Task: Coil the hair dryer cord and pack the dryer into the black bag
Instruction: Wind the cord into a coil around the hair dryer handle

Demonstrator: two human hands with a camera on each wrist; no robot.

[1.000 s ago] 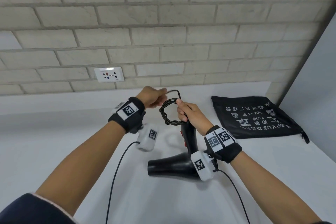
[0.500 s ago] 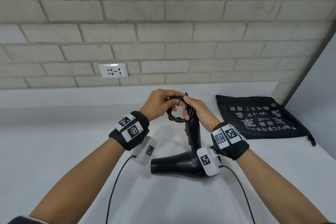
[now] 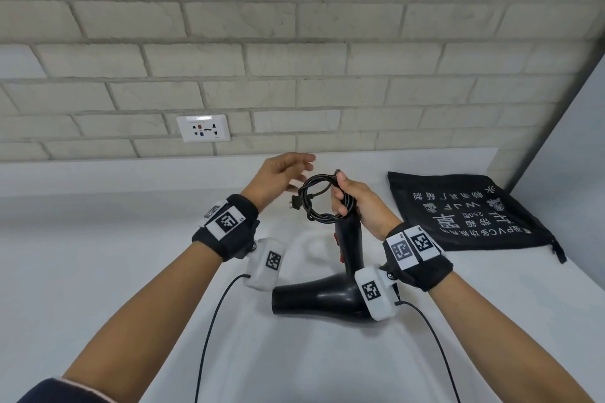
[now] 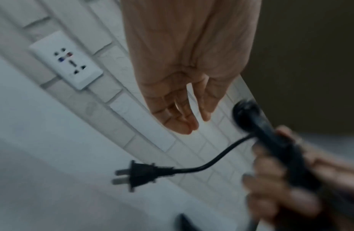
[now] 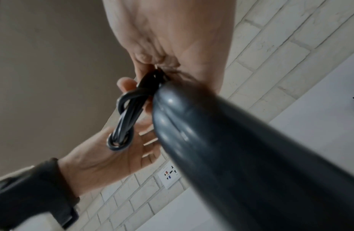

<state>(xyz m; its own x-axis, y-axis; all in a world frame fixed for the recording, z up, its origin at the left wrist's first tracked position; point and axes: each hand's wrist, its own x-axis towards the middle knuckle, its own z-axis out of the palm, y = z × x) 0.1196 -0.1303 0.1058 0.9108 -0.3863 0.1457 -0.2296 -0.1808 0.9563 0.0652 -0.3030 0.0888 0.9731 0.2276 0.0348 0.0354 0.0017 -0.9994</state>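
Right hand [image 3: 363, 203] clamping glossy black hair dryer [image 3: 330, 298] handle plus round cord coil [image 3: 319, 198]; left hand [image 3: 278, 178] spread loose, empty, beside dangling two-prong plug [image 4: 138, 175].

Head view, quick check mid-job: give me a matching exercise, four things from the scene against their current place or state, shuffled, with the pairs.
Things:
1. left hand
2. right hand
3. plug
4. black bag

States:
A. lies flat on the white counter, to the right, beside the wall
B. open, fingers spread, holding nothing
C. hangs free off the coiled cord, prongs bare, not in the wall socket
D. grips the coil against the hair dryer handle

Pairs: 1-B, 2-D, 3-C, 4-A
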